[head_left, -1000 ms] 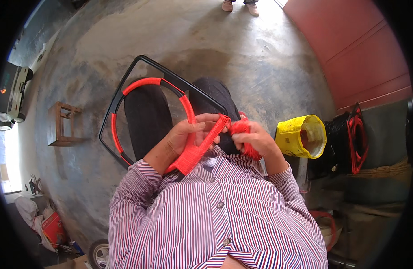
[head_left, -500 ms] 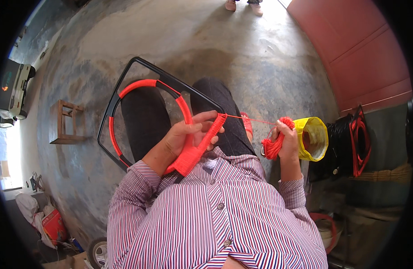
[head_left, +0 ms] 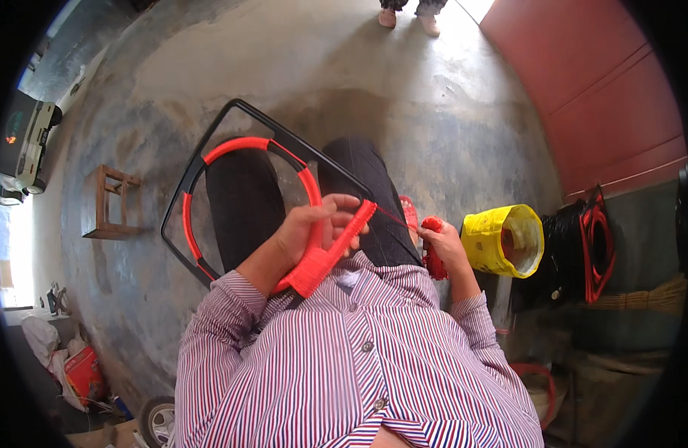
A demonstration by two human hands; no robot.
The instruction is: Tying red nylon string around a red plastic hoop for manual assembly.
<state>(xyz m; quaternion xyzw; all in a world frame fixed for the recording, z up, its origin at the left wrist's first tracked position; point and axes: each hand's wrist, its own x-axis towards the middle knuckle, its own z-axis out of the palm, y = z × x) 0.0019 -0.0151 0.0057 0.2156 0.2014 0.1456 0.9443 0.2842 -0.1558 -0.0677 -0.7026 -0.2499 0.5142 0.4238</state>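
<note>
A black frame [head_left: 187, 179] with a ring inside it lies tilted over my lap. Red cord [head_left: 314, 270] is wound tightly around parts of the ring and around the frame's near right side. My left hand [head_left: 303, 231] is closed on the frame at the wound part, its fingers passing between ring and side bar. To the right, my right hand [head_left: 448, 248] is closed around a bundle of red cord [head_left: 433, 263]. One strand runs from that bundle up to the wound corner of the frame.
A yellow bucket-like container [head_left: 484, 240] stands right of my right hand. Black-and-red frames [head_left: 599, 246] and a black bag are beyond it, near a red panel [head_left: 583, 82]. A wooden stool [head_left: 109, 201] is at the left. Another person's feet [head_left: 429, 25] show at the far edge.
My right hand has moved left and slightly down with the cord bundle, nearer the frame. The strand now slopes more steeply. My left hand and the frame have shifted only slightly.
</note>
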